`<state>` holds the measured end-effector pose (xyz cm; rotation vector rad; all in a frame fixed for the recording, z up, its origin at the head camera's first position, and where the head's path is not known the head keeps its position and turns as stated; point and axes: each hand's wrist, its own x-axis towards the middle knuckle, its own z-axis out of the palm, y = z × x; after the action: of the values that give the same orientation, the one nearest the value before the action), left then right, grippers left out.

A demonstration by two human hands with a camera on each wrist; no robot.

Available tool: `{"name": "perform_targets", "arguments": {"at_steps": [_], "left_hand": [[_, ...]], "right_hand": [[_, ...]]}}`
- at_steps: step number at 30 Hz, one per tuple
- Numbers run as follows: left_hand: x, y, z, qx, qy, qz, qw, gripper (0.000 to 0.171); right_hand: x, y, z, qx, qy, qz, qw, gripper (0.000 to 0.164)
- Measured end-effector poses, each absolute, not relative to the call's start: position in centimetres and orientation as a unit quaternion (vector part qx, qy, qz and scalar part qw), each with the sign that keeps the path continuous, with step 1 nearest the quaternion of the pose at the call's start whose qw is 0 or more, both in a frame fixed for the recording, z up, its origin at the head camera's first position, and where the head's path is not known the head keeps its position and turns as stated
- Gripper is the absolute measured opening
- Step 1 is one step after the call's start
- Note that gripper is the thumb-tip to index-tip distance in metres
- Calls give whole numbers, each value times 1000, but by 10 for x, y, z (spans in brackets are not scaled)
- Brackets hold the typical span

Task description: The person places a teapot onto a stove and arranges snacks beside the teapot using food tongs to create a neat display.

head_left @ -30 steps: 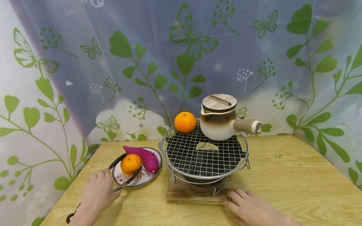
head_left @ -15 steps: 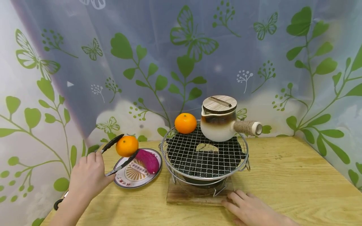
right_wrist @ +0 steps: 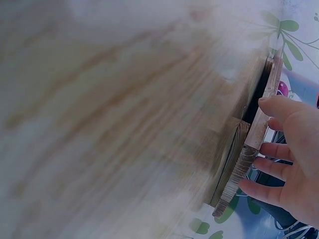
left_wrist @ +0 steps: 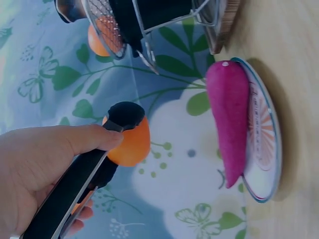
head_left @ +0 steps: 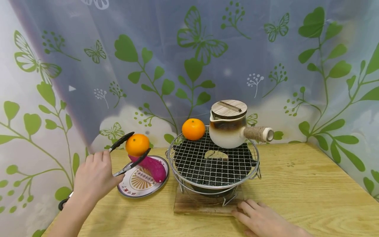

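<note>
Left hand (head_left: 95, 174) curls round tongs (left_wrist: 70, 191) pinching 1 orange (head_left: 137, 144).

leaf-print curtain (head_left: 165, 65), lidded pot (head_left: 228, 131), wood-grain table (head_left: 308, 184)

Tongs (head_left: 120, 171): bare metal arms, dull black plastic-looking tips; the orange (head_left: 137, 144) between them glossy-skinned, the purple root (head_left: 155, 168) nearly matt, the plate (head_left: 127, 187) beneath it shiny, glazed-looking. Grill mesh (head_left: 189, 161) of bright metal wire above a rough-grained wooden board (head_left: 204, 208); pot (head_left: 226, 136) ceramic-looking, glossy brown up top, paler, finely ridged and duller below, lid (head_left: 229, 108) of wood, handle (head_left: 254, 133) wound in coarse twine. Table (head_left: 311, 184) smooth, wood-grained, faintly lustrous.
</note>
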<state>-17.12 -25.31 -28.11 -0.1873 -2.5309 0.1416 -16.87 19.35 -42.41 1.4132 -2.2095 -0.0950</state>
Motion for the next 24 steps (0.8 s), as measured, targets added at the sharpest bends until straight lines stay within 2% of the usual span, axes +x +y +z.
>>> {"name": "perform_targets", "arguments": {"at_steps": [5, 12, 24], "left_hand": [[-174, -246, -265, -78, -953, 45, 290, 81], [-178, -231, -244, -90, -955, 46, 278, 85], [-172, -208, -226, -141, -947, 35, 286, 81]], "right_hand": [[-168, 193, -424, 519, -815, -31, 257, 53], [-168, 193, -422, 517, -814, -30, 265, 54], [-167, 193, -422, 516, -811, -27, 275, 53]]}}
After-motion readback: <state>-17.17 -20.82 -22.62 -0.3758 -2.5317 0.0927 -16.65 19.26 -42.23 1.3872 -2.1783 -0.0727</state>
